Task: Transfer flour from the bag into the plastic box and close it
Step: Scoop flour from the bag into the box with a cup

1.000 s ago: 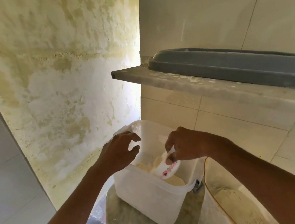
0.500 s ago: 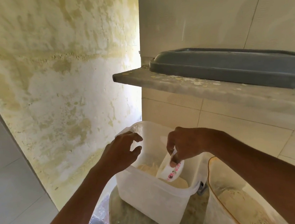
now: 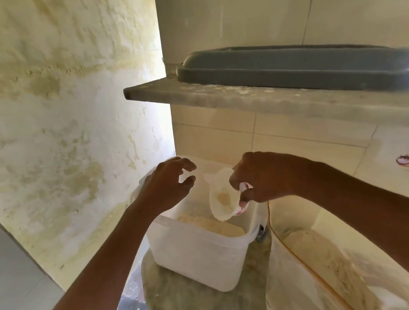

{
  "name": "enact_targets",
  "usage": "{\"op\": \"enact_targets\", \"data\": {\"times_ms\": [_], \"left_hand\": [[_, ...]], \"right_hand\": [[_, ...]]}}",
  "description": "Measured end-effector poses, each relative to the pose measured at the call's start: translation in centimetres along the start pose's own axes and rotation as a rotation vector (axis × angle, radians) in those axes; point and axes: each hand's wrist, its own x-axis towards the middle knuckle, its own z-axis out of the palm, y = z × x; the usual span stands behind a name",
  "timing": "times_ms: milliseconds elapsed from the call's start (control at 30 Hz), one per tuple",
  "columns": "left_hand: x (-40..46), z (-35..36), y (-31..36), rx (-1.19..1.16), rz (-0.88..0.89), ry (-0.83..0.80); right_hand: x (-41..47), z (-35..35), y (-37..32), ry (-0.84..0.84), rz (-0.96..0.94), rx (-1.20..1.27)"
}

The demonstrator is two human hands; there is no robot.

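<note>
A translucent plastic box [image 3: 200, 256] stands open on a round stone surface, with pale flour [image 3: 212, 224] inside it. My right hand [image 3: 262, 177] grips a small white bowl with a pink flower print [image 3: 223, 199], tipped on its side over the box with its dusty inside facing me. My left hand [image 3: 169, 185] hovers at the box's left rim with curled, parted fingers, holding nothing. The open flour bag [image 3: 332, 274] stands at the lower right, partly under my right forearm. A grey lid [image 3: 297, 66] lies on the shelf above.
A concrete shelf [image 3: 218, 95] juts out above the box. A stained plaster wall [image 3: 60, 130] closes the left side and a tiled wall [image 3: 283, 135] the back. The box rests on a round stone stand [image 3: 192, 306].
My right hand has lifted the bowl higher and turned it so its inside faces me. My left hand stays at the rim, shifted slightly upward.
</note>
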Motion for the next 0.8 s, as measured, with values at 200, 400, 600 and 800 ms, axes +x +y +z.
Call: {"op": "enact_targets", "data": {"times_ms": [200, 400, 600, 800], "left_hand": [[1.8, 1.4, 1.1, -0.050, 0.027, 0.045], [2.9, 1.2, -0.3, -0.108, -0.025, 0.042], [3.1, 0.1, -1.4, -0.143, 0.001, 0.044], [3.3, 0.2, 0.0, -0.181, 0.052, 0.025]], "right_hand": [[-0.7, 1.4, -0.1, 0.155, -0.194, -0.589], [-0.2, 2.6, -0.7, 0.242, -0.241, -0.705], [-0.2, 2.9, -0.7, 0.290, -0.267, -0.692], [-1.6, 2.8, 0.0, 0.391, -0.168, -0.550]]}}
